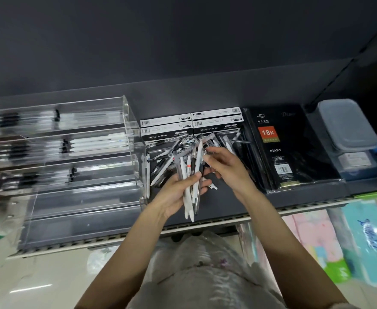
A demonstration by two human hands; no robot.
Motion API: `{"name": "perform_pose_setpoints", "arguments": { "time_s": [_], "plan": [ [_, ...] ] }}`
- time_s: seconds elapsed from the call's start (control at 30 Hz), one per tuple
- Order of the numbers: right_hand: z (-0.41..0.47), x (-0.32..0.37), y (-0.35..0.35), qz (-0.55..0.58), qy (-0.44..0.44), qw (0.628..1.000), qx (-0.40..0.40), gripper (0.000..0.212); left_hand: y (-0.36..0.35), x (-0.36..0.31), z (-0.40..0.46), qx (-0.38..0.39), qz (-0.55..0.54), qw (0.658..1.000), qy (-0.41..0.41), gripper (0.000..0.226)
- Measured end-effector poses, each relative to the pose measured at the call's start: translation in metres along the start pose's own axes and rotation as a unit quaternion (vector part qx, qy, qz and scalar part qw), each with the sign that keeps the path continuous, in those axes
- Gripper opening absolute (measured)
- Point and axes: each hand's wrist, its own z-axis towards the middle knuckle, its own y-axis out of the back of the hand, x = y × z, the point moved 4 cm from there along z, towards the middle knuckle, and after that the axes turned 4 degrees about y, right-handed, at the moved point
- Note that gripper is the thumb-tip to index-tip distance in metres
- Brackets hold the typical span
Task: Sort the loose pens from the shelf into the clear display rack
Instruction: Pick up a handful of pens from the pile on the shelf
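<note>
Left hand [178, 192] grips a bundle of pens [190, 175], fingers curled round the barrels near mid-length, the tips pointing down toward the shelf edge. Right hand [223, 166] has its fingers closed in a pinch at the upper ends of the same bundle, apparently picking out one pen. More loose pens [172, 152] lie in a heap on the dark shelf [227, 208], just right of the clear display rack [71, 152], whose upper tiers already hold rows of pens; the lower tiers look unfilled.

Handling, as judged: the pens are light, stiff and smooth-barrelled, liable to slide out of a loose bundle; each is best taken by the barrel and laid flat in a tier.

Legible markings: the black notebook [281, 150] reads "18K" and "DIARY". The pen boxes [192, 124] behind the heap carry barcodes and print too small to read
</note>
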Motion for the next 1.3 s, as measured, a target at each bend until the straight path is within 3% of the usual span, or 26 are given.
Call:
{"name": "perform_pose_setpoints", "arguments": {
  "time_s": [0.37,0.43,0.57,0.63,0.9,1.1,1.2,1.3],
  "plan": [
    [-0.004,0.018,0.002,-0.084,0.044,0.993,0.069,0.019,-0.003,0.007,-0.020,0.060,-0.002,0.998,-0.002,0.027],
    [-0.004,0.026,0.003,-0.076,0.058,0.994,0.048,0.016,-0.002,0.008,-0.022,0.067,-0.006,0.998,-0.001,0.028],
    [-0.005,0.045,0.026,0.024,0.088,0.992,-0.083,0.009,0.004,0.009,-0.023,0.064,-0.022,0.998,-0.006,0.033],
    [-0.006,0.048,0.029,0.005,0.093,0.992,-0.085,0.012,0.006,0.008,-0.024,0.061,-0.032,0.998,-0.009,0.032],
    [0.005,0.032,-0.006,-0.128,0.077,0.989,0.014,0.021,0.001,0.008,-0.029,0.068,0.006,0.998,-0.010,0.026],
    [0.016,0.038,-0.010,-0.226,0.097,0.964,0.103,0.034,0.007,0.011,-0.029,0.054,0.000,0.999,-0.006,0.023],
    [0.021,0.048,-0.013,-0.295,0.106,0.933,0.175,0.041,0.009,0.010,-0.030,0.056,-0.003,0.998,-0.004,0.022],
    [0.021,0.056,-0.022,-0.402,0.154,0.867,0.252,0.039,0.009,0.010,-0.030,0.058,-0.001,0.998,-0.003,0.020]
  ]
}}
